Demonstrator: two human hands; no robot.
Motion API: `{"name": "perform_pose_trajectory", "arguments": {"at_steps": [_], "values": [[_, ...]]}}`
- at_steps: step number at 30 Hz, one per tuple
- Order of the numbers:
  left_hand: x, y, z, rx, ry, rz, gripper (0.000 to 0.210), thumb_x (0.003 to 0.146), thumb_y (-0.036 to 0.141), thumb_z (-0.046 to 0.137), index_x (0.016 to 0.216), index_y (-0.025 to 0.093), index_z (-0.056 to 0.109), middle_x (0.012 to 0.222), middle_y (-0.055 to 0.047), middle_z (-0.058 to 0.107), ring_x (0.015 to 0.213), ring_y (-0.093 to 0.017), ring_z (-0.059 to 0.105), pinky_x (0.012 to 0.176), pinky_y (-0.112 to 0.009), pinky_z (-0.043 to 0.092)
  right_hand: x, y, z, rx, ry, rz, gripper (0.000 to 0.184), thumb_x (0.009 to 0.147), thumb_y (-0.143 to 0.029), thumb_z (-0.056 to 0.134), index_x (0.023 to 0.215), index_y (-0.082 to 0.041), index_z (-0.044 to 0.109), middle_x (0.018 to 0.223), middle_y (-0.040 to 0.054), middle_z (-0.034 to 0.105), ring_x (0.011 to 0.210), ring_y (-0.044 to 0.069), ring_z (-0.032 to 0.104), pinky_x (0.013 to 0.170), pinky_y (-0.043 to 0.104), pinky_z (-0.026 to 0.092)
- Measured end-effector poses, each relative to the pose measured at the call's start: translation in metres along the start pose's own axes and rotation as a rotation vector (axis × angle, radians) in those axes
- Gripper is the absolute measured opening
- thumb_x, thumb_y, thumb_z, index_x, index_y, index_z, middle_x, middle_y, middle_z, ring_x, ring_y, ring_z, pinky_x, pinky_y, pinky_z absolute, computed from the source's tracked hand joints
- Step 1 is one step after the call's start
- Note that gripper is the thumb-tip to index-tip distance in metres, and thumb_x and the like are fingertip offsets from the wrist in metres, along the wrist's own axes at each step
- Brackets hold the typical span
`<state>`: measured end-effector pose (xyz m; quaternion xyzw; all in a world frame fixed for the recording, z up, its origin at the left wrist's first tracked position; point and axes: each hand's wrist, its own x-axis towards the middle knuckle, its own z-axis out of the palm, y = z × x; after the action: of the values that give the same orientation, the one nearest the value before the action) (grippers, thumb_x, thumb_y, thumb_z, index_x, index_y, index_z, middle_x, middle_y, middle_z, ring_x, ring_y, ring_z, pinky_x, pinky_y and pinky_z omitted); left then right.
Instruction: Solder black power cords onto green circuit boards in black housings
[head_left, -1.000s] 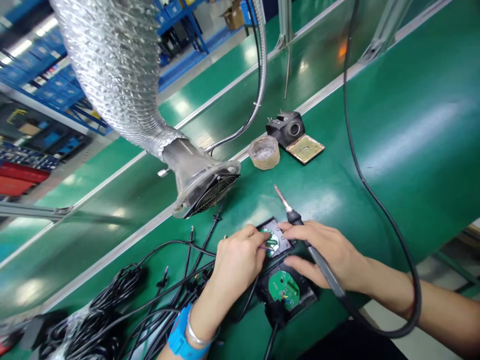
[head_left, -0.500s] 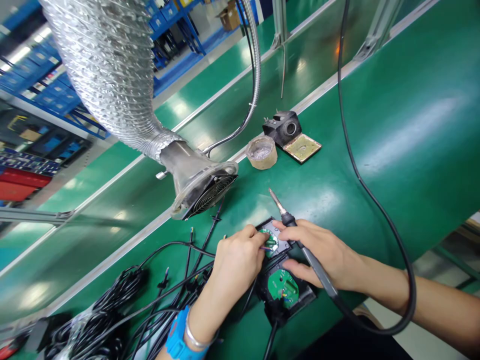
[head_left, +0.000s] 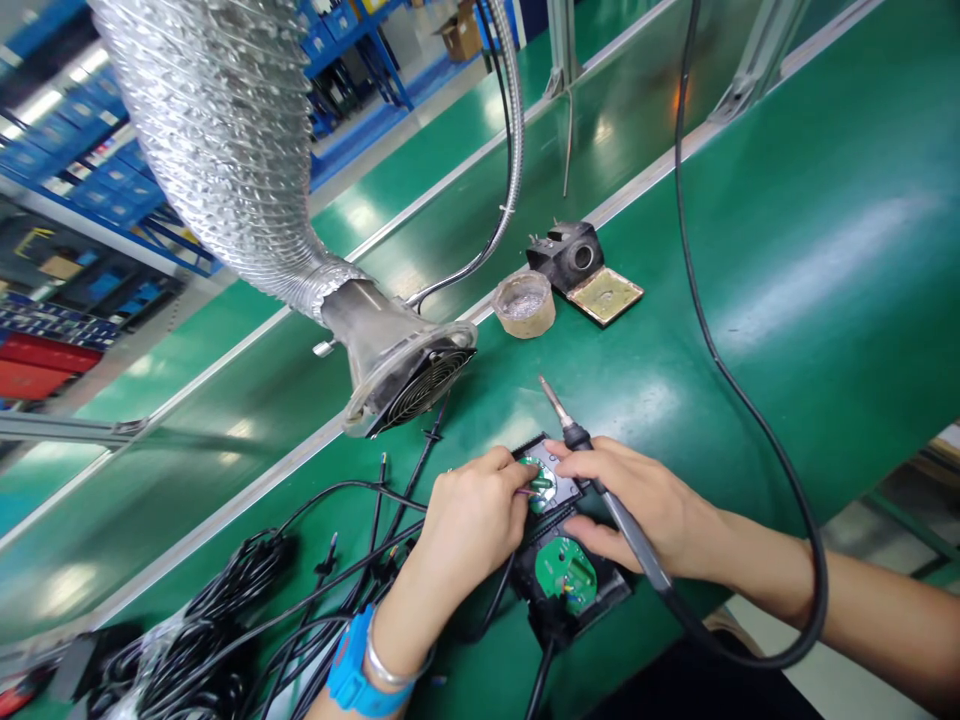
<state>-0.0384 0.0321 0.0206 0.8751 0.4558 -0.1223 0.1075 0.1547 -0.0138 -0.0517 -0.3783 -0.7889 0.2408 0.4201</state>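
My right hand [head_left: 652, 505] grips a soldering iron [head_left: 630, 535], its bare tip pointing up and away over the bench. The thumb and fingers of that hand also touch the black housings. My left hand [head_left: 476, 515] is closed at the upper green circuit board [head_left: 538, 482], pinching thin coloured wires [head_left: 526, 491]; its fingertips partly hide them. That board sits in a housing with a grey plate [head_left: 566, 492]. Just below, a second round green board [head_left: 562, 572] lies in a black housing [head_left: 611, 592], with a thick black cable [head_left: 541, 680] running from it.
A fume-extraction hood [head_left: 420, 385] on a silver duct hangs at the left. Beyond my hands stand a soldering-iron holder [head_left: 564, 255], its sponge tray [head_left: 606, 296] and a round tub [head_left: 525, 305]. Bundled black cables [head_left: 240, 590] lie at the lower left. The iron's cord [head_left: 750, 400] loops at the right.
My left hand has shifted very slightly at the upper board, and the coloured wires with it. My right hand and the soldering iron stay nearly in place.
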Motion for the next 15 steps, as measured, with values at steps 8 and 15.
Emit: {"name": "perform_pose_trajectory", "arguments": {"at_steps": [8,15], "values": [[0.004,-0.002,0.007,-0.129,0.041,-0.01,0.032,0.086,0.017,0.046,0.108,0.029,0.066,0.094,0.001,0.065,0.084,-0.017,0.064,0.071,-0.027,0.048,-0.001,0.001,0.0,-0.023,0.015,-0.039,0.046,0.079,-0.015,0.059,0.122,-0.013,0.044,0.126,0.0145,0.055,0.112,0.022,0.054,0.092,0.039,0.051],[-0.05,-0.027,-0.022,-0.192,0.278,-0.089,0.04,0.088,0.038,0.053,0.122,0.018,0.052,0.1,-0.006,0.062,0.087,-0.018,0.061,0.075,-0.029,0.052,-0.004,-0.003,-0.002,0.002,-0.009,-0.057,0.046,0.077,-0.017,0.062,0.12,-0.014,0.044,0.124,0.0139,0.056,0.101,0.021,0.054,0.085,0.038,0.052]]}}
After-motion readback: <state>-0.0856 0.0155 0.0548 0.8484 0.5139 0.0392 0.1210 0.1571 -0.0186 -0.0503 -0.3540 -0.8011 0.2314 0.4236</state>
